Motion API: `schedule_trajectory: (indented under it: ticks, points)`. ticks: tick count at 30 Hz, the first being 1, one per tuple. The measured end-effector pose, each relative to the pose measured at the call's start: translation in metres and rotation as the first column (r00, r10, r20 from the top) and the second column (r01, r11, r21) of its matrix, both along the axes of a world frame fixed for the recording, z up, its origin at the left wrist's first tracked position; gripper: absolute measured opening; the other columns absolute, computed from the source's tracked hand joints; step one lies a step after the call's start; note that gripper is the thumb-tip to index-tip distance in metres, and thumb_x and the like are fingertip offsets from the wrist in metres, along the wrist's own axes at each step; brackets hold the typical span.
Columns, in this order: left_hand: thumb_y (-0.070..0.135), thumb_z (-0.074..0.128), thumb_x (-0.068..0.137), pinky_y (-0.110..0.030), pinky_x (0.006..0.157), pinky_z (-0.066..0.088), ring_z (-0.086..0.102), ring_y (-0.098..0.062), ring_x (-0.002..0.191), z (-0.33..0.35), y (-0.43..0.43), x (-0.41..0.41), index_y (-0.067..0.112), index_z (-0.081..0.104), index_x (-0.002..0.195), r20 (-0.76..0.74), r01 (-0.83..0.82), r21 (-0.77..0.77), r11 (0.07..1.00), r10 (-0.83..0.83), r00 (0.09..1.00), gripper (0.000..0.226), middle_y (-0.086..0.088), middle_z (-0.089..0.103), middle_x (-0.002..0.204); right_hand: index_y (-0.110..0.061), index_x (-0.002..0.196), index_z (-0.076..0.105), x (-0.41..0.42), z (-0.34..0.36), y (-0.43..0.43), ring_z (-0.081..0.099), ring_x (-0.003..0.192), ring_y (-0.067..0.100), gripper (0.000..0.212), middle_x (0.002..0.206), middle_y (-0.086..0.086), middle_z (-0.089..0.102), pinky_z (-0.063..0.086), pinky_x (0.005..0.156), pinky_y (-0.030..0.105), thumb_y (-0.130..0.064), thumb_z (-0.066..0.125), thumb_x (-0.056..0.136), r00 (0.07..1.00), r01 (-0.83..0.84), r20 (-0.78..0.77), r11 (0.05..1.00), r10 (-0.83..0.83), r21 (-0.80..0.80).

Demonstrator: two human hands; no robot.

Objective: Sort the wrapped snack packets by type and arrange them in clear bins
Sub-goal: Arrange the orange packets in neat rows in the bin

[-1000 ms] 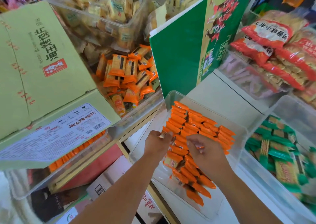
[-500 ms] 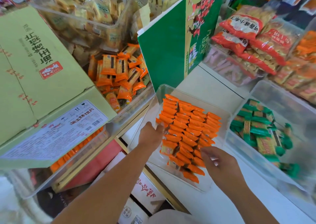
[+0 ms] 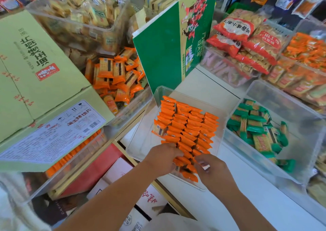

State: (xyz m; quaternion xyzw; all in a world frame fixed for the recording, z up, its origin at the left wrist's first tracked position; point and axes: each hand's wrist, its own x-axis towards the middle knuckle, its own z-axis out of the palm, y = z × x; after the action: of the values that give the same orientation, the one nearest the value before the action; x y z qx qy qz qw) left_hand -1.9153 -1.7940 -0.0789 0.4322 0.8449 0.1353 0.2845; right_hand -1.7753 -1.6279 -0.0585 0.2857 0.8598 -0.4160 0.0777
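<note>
In the head view, the clear bin (image 3: 159, 88) at the front edge of the counter (image 3: 202, 87) holds orange packets (image 3: 187, 124) in tidy overlapping rows that cover most of its floor, so this type looks nearly done. The left hand (image 3: 163, 158) curls round the nearest packets, while the right hand (image 3: 211, 170) is curled beside it; I cannot tell whether it pinches one. The green packets (image 3: 255, 124) in the right-hand bin (image 3: 282, 93) lie jumbled, so they probably need arranging.
</note>
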Motion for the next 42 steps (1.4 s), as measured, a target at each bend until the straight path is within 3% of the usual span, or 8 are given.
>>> schedule_trajectory:
  ticks: [3, 7, 11, 14, 24, 30, 36, 42]
  points:
    - [0.028, 0.068, 0.094, -0.031, 0.087, 0.052, 0.060, -0.020, 0.109, 0.004, 0.015, -0.001, 0.026, 0.064, 0.118, -0.118, 0.091, -0.092, 0.992, -0.102, 0.988, 0.024, 0.002, 0.061, 0.119, -0.036, 0.103, 0.072, -0.004, -0.002, 0.000, 0.062, 0.095, 0.002, 0.015, 0.101, -0.019, 0.067, 0.053, 0.081, 0.026, -0.025, 0.071, 0.092, 0.996, -0.073, 0.054, 0.995, 0.069, 0.064]
    - [0.018, 0.055, 0.101, -0.002, 0.064, 0.033, 0.062, 0.008, 0.091, -0.002, 0.021, -0.001, 0.020, 0.061, 0.106, -0.210, 0.197, -0.108, 0.974, -0.216, 0.953, 0.008, -0.008, 0.066, 0.120, -0.036, 0.107, 0.072, -0.010, -0.001, 0.005, 0.064, 0.095, 0.004, 0.015, 0.102, -0.016, 0.069, 0.054, 0.083, 0.027, -0.028, 0.068, 0.094, 0.994, -0.081, 0.070, 0.996, 0.079, 0.031]
    - [0.028, 0.063, 0.097, -0.027, 0.088, 0.046, 0.061, -0.026, 0.112, -0.003, 0.022, 0.000, 0.023, 0.062, 0.125, -0.183, 0.165, -0.132, 0.977, -0.188, 0.965, 0.028, -0.002, 0.066, 0.119, -0.039, 0.109, 0.069, -0.012, -0.001, 0.007, 0.062, 0.094, 0.005, 0.018, 0.102, -0.021, 0.063, 0.051, 0.078, 0.022, -0.029, 0.064, 0.095, 0.975, -0.198, 0.124, 0.973, 0.183, 0.118]
    - [0.029, 0.067, 0.096, -0.032, 0.093, 0.048, 0.060, -0.024, 0.115, 0.002, 0.022, -0.003, 0.026, 0.066, 0.127, -0.113, 0.154, -0.126, 0.980, -0.168, 0.979, 0.032, 0.001, 0.067, 0.122, -0.040, 0.106, 0.068, -0.019, 0.001, 0.002, 0.057, 0.092, 0.003, 0.015, 0.095, -0.024, 0.057, 0.046, 0.074, 0.020, -0.031, 0.060, 0.097, 0.954, -0.278, 0.162, 0.947, 0.253, 0.159]
    - [0.038, 0.075, 0.073, -0.031, 0.074, 0.050, 0.058, -0.013, 0.093, 0.051, -0.025, -0.044, 0.034, 0.068, 0.108, -0.032, 0.084, -0.073, 0.994, -0.087, 0.996, 0.035, 0.013, 0.063, 0.101, -0.045, 0.096, 0.064, -0.029, -0.008, -0.006, 0.060, 0.086, 0.002, 0.014, 0.094, -0.023, 0.062, 0.050, 0.072, 0.023, -0.031, 0.063, 0.094, 0.969, -0.224, 0.121, 0.971, 0.214, 0.082]
    - [0.014, 0.067, 0.090, -0.034, 0.068, 0.045, 0.062, -0.024, 0.092, 0.050, -0.025, -0.076, 0.019, 0.052, 0.103, -0.248, 0.021, -0.413, 0.910, -0.135, 0.959, 0.020, -0.001, 0.055, 0.096, -0.039, 0.094, 0.068, -0.050, -0.001, -0.012, 0.061, 0.091, 0.002, 0.022, 0.095, -0.018, 0.067, 0.042, 0.072, 0.007, -0.017, 0.066, 0.095, 0.997, -0.073, 0.005, 0.985, 0.074, -0.154]
    - [0.019, 0.067, 0.093, -0.042, 0.099, 0.034, 0.043, -0.027, 0.121, 0.016, -0.010, -0.081, 0.026, 0.064, 0.122, -0.526, 0.110, -0.382, 0.917, -0.314, 0.791, 0.030, 0.001, 0.059, 0.121, -0.033, 0.097, 0.074, -0.047, 0.007, -0.007, 0.063, 0.094, 0.001, 0.013, 0.098, -0.016, 0.071, 0.046, 0.071, 0.009, -0.022, 0.067, 0.096, 1.000, 0.029, 0.011, 0.960, -0.027, -0.280]
    - [0.019, 0.074, 0.080, -0.048, 0.098, 0.035, 0.046, -0.029, 0.108, -0.009, -0.023, -0.087, 0.022, 0.063, 0.115, -0.642, 0.112, -0.292, 0.950, -0.281, 0.714, 0.037, -0.002, 0.057, 0.111, -0.031, 0.100, 0.075, -0.032, 0.012, 0.005, 0.066, 0.094, 0.007, 0.014, 0.095, -0.014, 0.073, 0.055, 0.081, 0.027, -0.021, 0.067, 0.097, 0.996, 0.090, 0.010, 0.944, -0.091, -0.317]
